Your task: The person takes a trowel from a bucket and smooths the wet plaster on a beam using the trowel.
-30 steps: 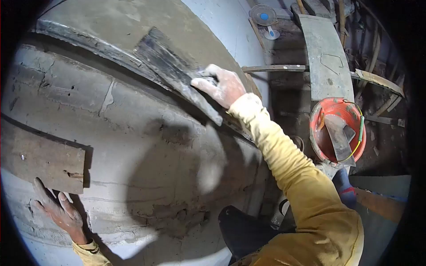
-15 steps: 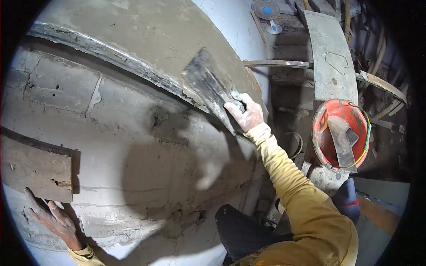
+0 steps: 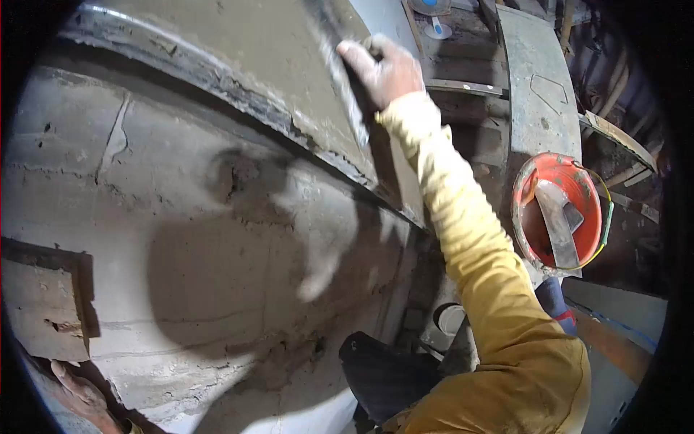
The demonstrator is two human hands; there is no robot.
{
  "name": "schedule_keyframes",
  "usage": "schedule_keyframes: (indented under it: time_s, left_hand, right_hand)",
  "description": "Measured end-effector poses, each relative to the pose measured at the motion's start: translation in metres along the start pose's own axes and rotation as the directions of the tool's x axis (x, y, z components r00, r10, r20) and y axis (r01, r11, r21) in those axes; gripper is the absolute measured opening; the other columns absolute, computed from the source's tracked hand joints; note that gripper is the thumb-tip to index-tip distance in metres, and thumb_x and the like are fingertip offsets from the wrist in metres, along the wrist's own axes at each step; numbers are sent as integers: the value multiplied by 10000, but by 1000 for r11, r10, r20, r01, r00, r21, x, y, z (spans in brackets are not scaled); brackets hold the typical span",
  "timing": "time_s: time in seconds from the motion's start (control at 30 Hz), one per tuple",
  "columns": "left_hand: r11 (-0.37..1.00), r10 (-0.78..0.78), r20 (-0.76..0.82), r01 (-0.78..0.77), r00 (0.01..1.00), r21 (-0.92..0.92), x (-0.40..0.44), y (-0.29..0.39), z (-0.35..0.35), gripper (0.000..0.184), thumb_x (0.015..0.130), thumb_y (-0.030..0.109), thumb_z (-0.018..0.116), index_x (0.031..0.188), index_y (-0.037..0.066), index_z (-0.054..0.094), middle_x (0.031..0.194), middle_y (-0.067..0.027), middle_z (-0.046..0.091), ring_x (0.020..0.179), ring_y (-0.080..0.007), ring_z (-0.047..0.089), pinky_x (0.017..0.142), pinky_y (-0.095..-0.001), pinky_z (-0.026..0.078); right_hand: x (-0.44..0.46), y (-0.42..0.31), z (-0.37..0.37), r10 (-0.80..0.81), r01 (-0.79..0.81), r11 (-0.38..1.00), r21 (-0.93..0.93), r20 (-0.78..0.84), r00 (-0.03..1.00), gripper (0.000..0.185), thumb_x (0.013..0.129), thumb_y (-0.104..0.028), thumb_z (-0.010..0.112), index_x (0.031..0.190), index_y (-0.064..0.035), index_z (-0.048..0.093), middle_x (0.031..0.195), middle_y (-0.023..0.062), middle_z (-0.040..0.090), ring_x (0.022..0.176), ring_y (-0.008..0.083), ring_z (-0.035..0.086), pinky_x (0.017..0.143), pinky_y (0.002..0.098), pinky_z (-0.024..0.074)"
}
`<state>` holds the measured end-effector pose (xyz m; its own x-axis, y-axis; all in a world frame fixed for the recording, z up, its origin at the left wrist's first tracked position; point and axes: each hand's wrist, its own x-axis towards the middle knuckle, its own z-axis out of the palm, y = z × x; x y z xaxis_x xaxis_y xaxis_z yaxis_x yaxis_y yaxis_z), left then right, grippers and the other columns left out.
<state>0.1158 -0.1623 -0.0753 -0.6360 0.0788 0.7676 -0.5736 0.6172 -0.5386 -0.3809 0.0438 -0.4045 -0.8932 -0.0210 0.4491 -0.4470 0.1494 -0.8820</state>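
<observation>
My right hand point(image 3: 390, 76) is closed around a plastering trowel point(image 3: 345, 90). Its blade, tilted nearly edge-on and blurred, lies against the wet grey plaster point(image 3: 278, 61) of a sloping surface close to its right end. A ragged mortar edge point(image 3: 242, 98) borders that plaster below. Low on the left, my left hand point(image 3: 85, 396) rests by the wall just beneath a wooden board point(image 3: 43, 311). Its fingers are stretched out, holding nothing visible; some of them are cut off or hidden near the board's lower edge.
A red bucket point(image 3: 520, 210) with a metal-bladed tool point(image 3: 558, 224) inside stands to my right. Behind it a long grey plank point(image 3: 538, 87) runs away from me. A fan point(image 3: 436, 29) is at the top, and curved wooden strips point(image 3: 466, 87) cross the background.
My right hand and the trowel have moved up, and the blade has turned closer to edge-on. My left hand appears lower, nearer the frame's bottom; the whole view has shifted slightly.
</observation>
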Motion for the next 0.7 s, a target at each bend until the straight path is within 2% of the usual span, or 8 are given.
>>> schedule_keyframes:
  time_s: [0.13,0.2,0.27,0.3,0.37,0.4,0.57,0.7]
  left_hand:
    - [949,265,127,-282,956,140,-16,-62,-6,523,1073,348,423,1459,-4,430,1468,-276,457,1316,-445,461,1105,-506,369]
    - [841,477,128,-493,870,223,-9,-67,-9,455,1073,264,459,1442,-1,447,1439,-278,485,1273,-464,490,1073,-508,399]
    - [909,361,104,-374,927,181,-5,-40,-6,411,1070,201,459,1431,5,458,1400,-286,510,1226,-475,519,1032,-518,422]
    - [937,301,92,-312,949,158,-3,-27,-5,392,1069,170,459,1426,8,464,1381,-290,523,1202,-480,534,1012,-523,434]
    - [975,156,142,-176,977,139,-9,-53,3,397,1075,215,458,1402,-7,487,1349,-293,544,1173,-493,534,993,-520,428]
    - [986,83,171,-106,982,130,-12,-59,5,404,1077,237,458,1391,-15,499,1333,-295,554,1159,-499,534,984,-518,426]
    - [941,281,86,-292,956,168,3,-24,4,432,1076,231,416,1454,26,458,1220,-316,599,1073,-486,567,916,-536,430]
    - [936,314,56,-319,948,147,2,-22,9,458,1082,288,431,1453,23,478,1248,-282,608,1105,-458,554,968,-496,405]
  right_hand:
    - [15,62,-4,226,-210,968,-139,111,968,678,867,-652,620,1098,-18,696,1108,263,689,1069,423,648,927,466,499]
    - [-19,122,5,311,-288,934,-213,81,947,683,838,-645,664,1112,-20,693,1161,275,667,1135,427,616,973,454,478]
    - [-76,135,-17,333,-322,939,-124,81,939,578,838,-576,716,1001,-22,699,976,227,717,929,384,680,839,438,513]
    - [-108,113,-32,298,-299,954,11,43,954,482,854,-488,744,942,-18,686,868,188,716,805,299,682,760,396,514]
    - [-155,79,-48,132,-126,956,265,-5,991,281,878,-218,777,1008,12,682,907,69,705,762,109,600,745,270,498]
    - [-168,51,-63,4,-9,986,167,30,1000,308,868,-208,784,1059,13,683,961,98,709,794,131,647,776,281,518]
    - [-147,-33,-61,-450,457,889,-45,109,886,422,827,-318,823,1122,-46,694,1041,176,733,922,291,738,782,346,570]
    - [-136,-55,-56,-275,329,916,-231,236,932,438,861,-443,759,1116,-91,708,1066,159,732,962,328,719,824,394,573]
